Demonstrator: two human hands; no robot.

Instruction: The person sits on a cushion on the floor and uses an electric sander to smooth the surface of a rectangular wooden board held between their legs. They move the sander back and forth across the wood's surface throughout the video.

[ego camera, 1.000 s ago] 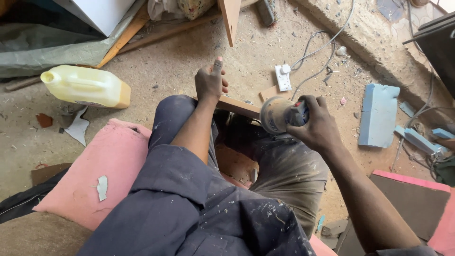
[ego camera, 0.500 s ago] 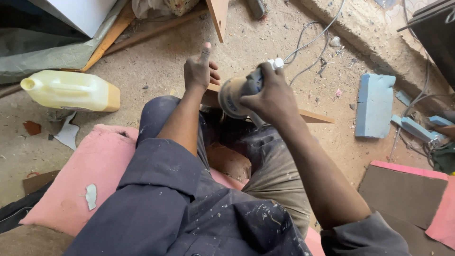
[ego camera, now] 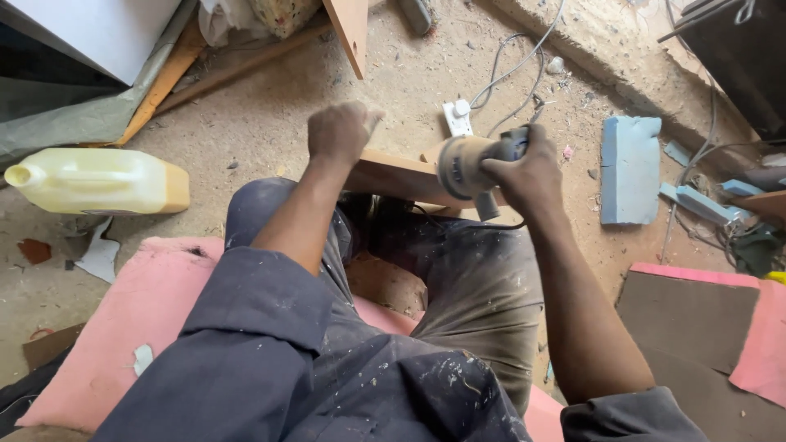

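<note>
Far left: pale yellow plastic jug [ego camera: 98, 181] lying on its side on the dusty floor [ego camera: 262, 123], spout toward the left edge; torn white scraps just below it. Below and to the right, a pink foam cushion [ego camera: 123, 327] under the seated person, whose dark paint-flecked sleeves and trousers fill the lower centre.

Centre: left hand [ego camera: 340, 131] closed in a fist, knuckles up, resting on the near end of a wooden board [ego camera: 393, 178] — fingers curled under, so whether they grip the board's edge can't be told. The board runs across the person's lap, roughly level, from the left hand toward the right.

Centre-right: right hand [ego camera: 528, 172] wrapped tight round the body of a small power sander [ego camera: 468, 166], its round tan disc facing left, edge-on to the board and touching or v. near the board's top face. Behind the tool, a white socket strip [ego camera: 457, 119] on the floor w/ grey cables trailing up and to the right.

Right: blue foam block [ego camera: 629, 168] lying flat, well apart from the sander; smaller blue offcuts beside it. Lower right — a brown board [ego camera: 688, 319] lying over pink foam.
</note>
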